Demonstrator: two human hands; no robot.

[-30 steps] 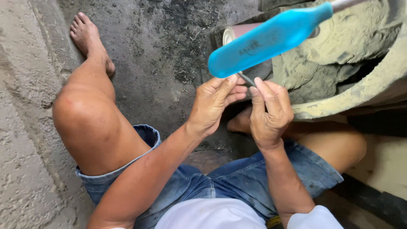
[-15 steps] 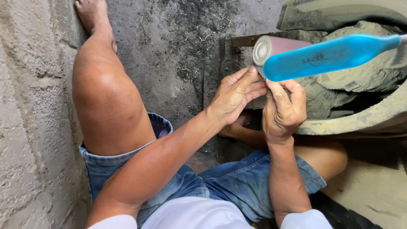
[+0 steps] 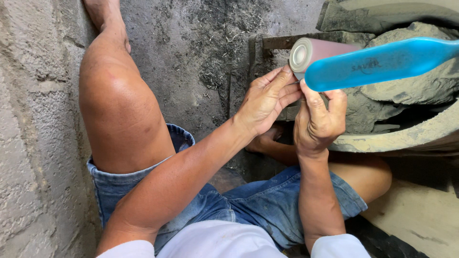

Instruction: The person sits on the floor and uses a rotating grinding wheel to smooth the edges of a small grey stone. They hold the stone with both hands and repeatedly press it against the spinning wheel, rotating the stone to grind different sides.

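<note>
A long blue plastic handle (image 3: 382, 62) reaches in from the upper right, its rounded end between my hands. My right hand (image 3: 318, 119) pinches that end from below with thumb and fingers. My left hand (image 3: 265, 98) has its fingers straight and pressed together, the tips touching the handle's end and the rim of a reddish-brown roll (image 3: 318, 50) with a white core that lies behind it. What sits between the fingertips is hidden.
I sit on a rough concrete floor (image 3: 201, 52) in denim shorts, my left knee (image 3: 117, 100) raised beside a grey block wall (image 3: 33, 143). A dusty curved concrete basin (image 3: 406, 136) holding grey lumps stands on the right. A foot shows under my hands.
The view has shifted down and left. The blue handle has swung from a steep tilt to nearly level. My hands stay together at its end, and the thin metal piece seen earlier is hidden.
</note>
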